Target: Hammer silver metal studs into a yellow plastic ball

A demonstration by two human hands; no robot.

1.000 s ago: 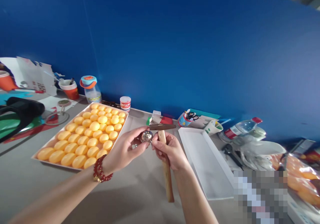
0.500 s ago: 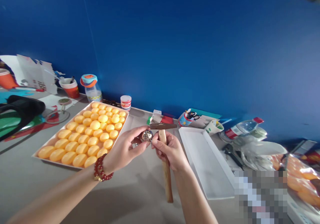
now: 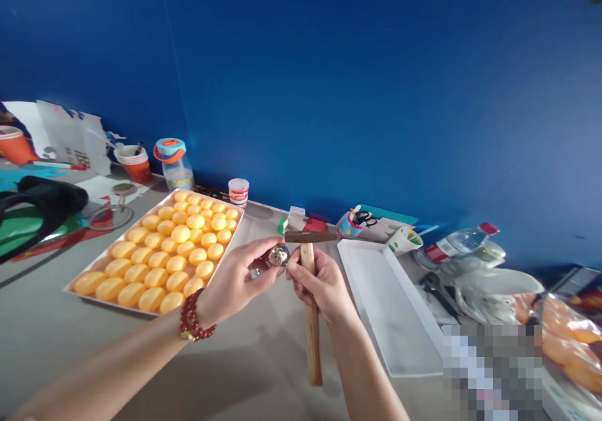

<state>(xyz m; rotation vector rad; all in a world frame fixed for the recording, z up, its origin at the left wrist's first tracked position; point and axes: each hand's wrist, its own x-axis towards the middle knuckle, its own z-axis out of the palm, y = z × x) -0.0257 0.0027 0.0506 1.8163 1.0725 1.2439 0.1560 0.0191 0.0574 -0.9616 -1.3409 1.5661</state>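
My left hand (image 3: 239, 272), with a red bead bracelet (image 3: 192, 320) at the wrist, is closed around a shiny metallic ball (image 3: 278, 256) between thumb and fingers. Part of another shiny piece shows under the fingers, too hidden to name. My right hand (image 3: 320, 281) grips a wooden-handled hammer (image 3: 313, 346) near its dark head (image 3: 310, 237), the handle hanging downward. The right thumb and fingertips meet close beside the ball; whether they touch it I cannot tell.
To the left lies a shallow box of yellow-orange balls (image 3: 181, 233). A white tray (image 3: 390, 320) lies right of my hands. Along the blue wall stand a bottle with a blue lid (image 3: 176, 167), a small jar (image 3: 238, 192) and a pen cup (image 3: 349, 224). A clear bottle (image 3: 454, 245) leans at right.
Both hands hold nearly the same pose, with the ball and hammer still in them. The whole view has shifted very slightly.
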